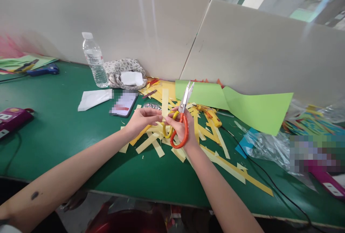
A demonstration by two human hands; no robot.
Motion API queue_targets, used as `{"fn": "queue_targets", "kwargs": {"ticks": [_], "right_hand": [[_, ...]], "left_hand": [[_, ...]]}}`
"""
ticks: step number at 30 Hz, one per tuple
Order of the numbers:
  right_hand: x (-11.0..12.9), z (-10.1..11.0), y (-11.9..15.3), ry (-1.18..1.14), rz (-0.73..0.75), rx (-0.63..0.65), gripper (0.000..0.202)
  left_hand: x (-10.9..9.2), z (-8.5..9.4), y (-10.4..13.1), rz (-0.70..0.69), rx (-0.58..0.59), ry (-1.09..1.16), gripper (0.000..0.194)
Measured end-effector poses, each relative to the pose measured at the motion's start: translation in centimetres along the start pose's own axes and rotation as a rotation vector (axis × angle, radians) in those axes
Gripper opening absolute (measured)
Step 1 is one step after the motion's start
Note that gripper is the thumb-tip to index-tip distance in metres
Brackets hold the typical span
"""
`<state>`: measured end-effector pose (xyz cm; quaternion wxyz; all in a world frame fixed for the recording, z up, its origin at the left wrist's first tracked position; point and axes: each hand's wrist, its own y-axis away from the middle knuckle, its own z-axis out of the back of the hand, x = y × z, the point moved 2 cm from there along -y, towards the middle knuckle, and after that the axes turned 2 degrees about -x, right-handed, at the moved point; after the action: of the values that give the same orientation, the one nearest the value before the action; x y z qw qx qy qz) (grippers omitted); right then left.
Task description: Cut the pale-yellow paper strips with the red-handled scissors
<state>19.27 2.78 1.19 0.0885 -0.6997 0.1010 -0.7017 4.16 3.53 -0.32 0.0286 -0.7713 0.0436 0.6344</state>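
My left hand [142, 121] pinches the lower end of a short pale-yellow paper strip [165, 101], which stands upright between my fingers. Against the same end rest the fingertips of my right hand [190, 127]. That hand also keeps hold of a pair of scissors [182, 108] with one orange and one yellow handle loop, blades pointing up and away and slightly parted. Beneath both hands lies a loose heap of yellow paper strips [153, 143]. Behind my left fingers, a clear bag of small beads or similar bits [151, 106] is partly hidden.
On the green table [61, 118] stand a water bottle [95, 60] and a spotted pouch [114, 70]. A phone [125, 103] lies left of the heap. To the right are a yellow glue gun [214, 118] with a black cord, green paper [258, 105] and plastic bags [269, 148].
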Motion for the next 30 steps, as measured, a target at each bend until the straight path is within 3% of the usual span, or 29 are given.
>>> {"fn": "queue_targets", "kwargs": {"ticks": [21, 30], "right_hand": [[-0.43, -0.02, -0.16, 0.046, -0.012, -0.033, 0.029], [-0.43, -0.13, -0.14, 0.095, 0.022, -0.007, 0.029]], "left_hand": [[-0.01, -0.18, 0.15, -0.021, 0.054, 0.009, 0.027], [0.11, 0.45, -0.31, -0.027, -0.058, 0.055, 0.032]]}}
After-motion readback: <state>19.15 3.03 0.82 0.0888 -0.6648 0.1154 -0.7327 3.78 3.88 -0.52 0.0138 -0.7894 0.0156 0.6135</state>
